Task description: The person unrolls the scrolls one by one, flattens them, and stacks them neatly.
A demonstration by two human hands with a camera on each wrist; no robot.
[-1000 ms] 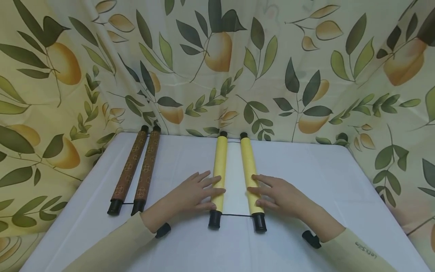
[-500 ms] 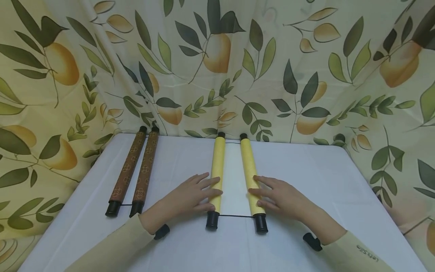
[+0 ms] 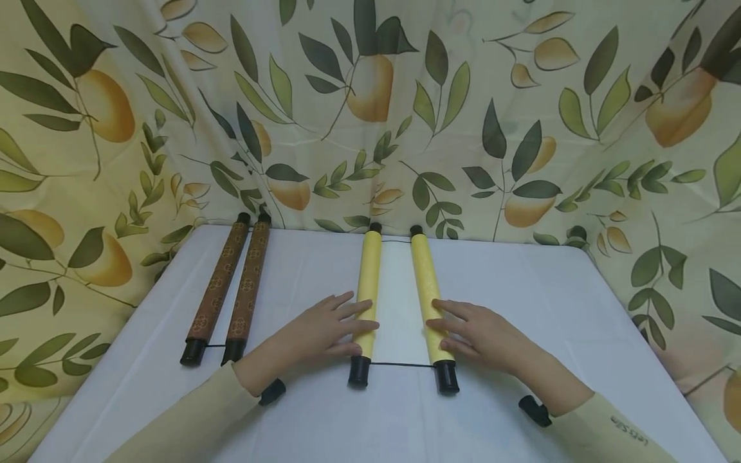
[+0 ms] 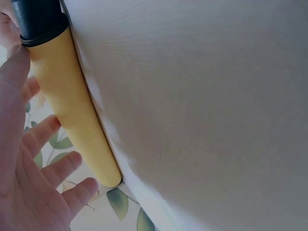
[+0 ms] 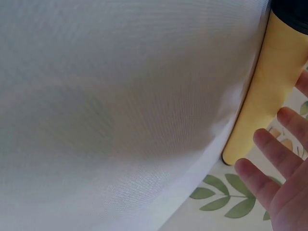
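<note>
Both hands lie flat with fingers straight, the left hand (image 3: 321,329) pressing the left yellow roller (image 3: 365,292) and the right hand (image 3: 483,334) the right yellow roller (image 3: 429,297), each roller under its fingertips. Even pressure probably keeps them parallel. Count: two yellow rollers, two brown rollers (image 3: 231,286) beyond the left hand; the sheet between is hard to see.

I see a worktop (image 3: 521,308) covered in white cloth, its far edge against a leaf-printed curtain. Near the left edge lies a brown patterned scroll (image 3: 228,289), its two rolls just beside each other, running from near to far. Around the middle lies a yellow scroll (image 3: 399,299), its two rolls apart, with a strip of white paper (image 3: 398,302) showing between them and black end caps.
</note>
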